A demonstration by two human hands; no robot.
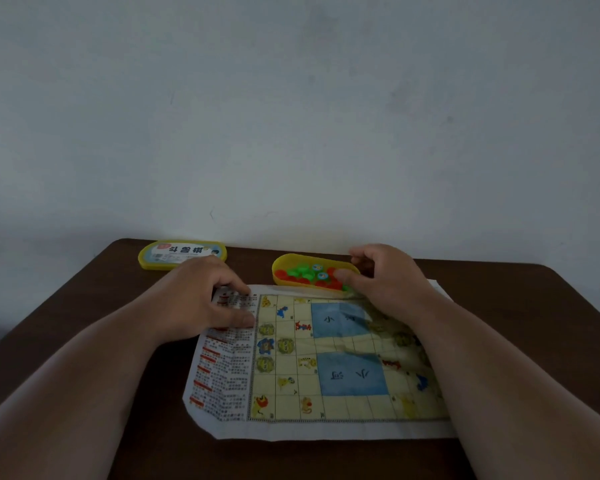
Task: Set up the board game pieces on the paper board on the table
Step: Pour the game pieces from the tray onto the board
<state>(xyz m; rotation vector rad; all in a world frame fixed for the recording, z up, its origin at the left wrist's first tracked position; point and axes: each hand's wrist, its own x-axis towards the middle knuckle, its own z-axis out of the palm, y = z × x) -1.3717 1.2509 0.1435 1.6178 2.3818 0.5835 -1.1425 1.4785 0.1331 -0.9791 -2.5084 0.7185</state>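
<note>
Board down, pieces not yet out.

The table [84, 323] carries my paper board [326, 393], creased, so my left hand [201, 299] lies flat on its left text margin, grip holding nothing, to keep it spread. Beyond its far edge, the yellow tray [281, 278] holds the red and green pieces [305, 273]; my right hand [385, 282] curls at its right end, fingers narrowed. Whether it holds a piece, I cannot tell. The lid [182, 256] sits far left.

Both hands reach forward: left [205, 292] flat, right [385, 282] curled.
</note>
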